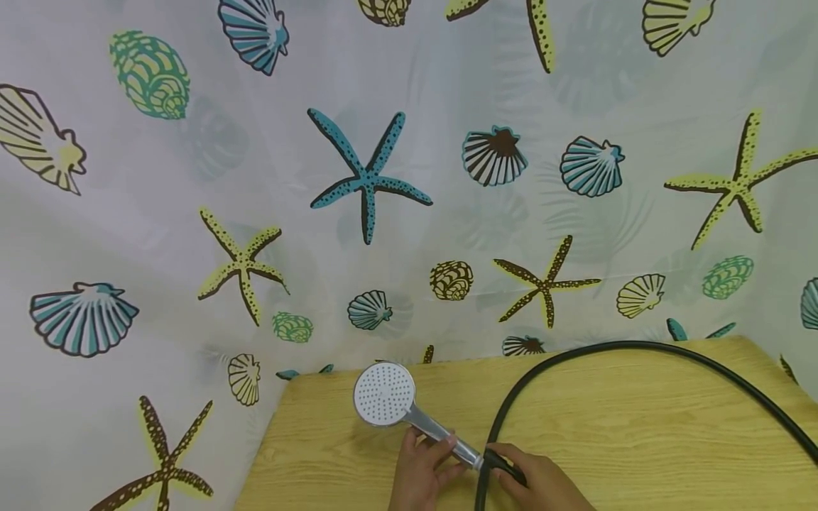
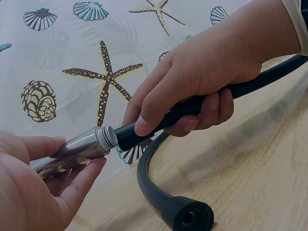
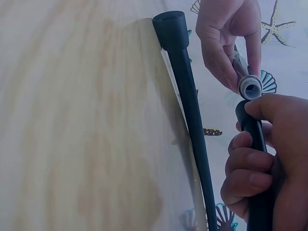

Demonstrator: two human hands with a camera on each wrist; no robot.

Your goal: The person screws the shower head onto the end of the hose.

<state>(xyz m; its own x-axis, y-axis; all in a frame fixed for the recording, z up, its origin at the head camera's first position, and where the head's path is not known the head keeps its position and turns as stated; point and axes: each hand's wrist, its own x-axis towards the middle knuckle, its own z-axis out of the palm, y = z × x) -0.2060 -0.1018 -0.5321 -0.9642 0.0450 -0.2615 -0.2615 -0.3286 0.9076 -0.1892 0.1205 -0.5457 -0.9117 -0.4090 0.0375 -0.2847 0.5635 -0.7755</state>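
A chrome shower head (image 1: pixel 385 394) with a white, dotted spray face lies tilted above the table. My left hand (image 1: pixel 422 468) grips its handle (image 1: pixel 441 431) between thumb and fingers. The handle's threaded end (image 2: pixel 107 138) points toward my right hand (image 1: pixel 540 482). That hand has its fingers curled round one end of a black hose (image 2: pixel 187 109), with the thumb near the tip. Hose tip and thread are right beside each other; whether they touch I cannot tell. The other hose end, a flared black connector (image 2: pixel 186 214), hangs or lies free near the wood.
The hose (image 1: pixel 613 345) arcs across the wooden table (image 1: pixel 319 426) and runs off to the right. Behind the table's back edge hangs a white curtain (image 1: pixel 441 234) printed with starfish and shells; it also covers the left and right sides.
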